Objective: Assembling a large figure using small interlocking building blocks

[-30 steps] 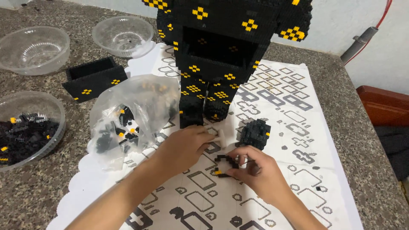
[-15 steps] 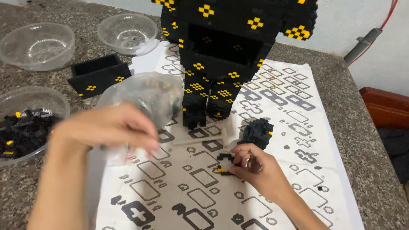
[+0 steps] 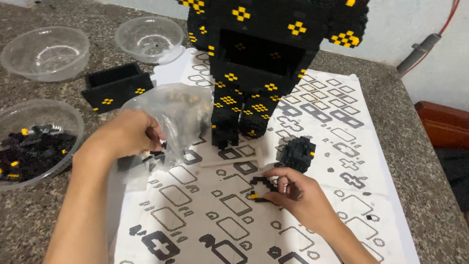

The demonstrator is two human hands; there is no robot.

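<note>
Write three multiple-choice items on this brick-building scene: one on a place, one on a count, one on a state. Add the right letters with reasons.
1. Where does the left hand reach?
A. into the clear plastic bag
B. onto the red chair
C. into the far bowl

2. How many clear bowls stand on the counter?
A. one
B. three
C. five

3. What is the state of the near left bowl?
A. upside down
B. bare
C. holding loose black and yellow bricks

Answers:
1 A, the fingers grip the bag beside the big black model.
2 B, two bare bowls at the back and one nearer.
3 C, small bricks fill its bottom.

The right hand pinches a small brick piece on the printed sheet.
</note>
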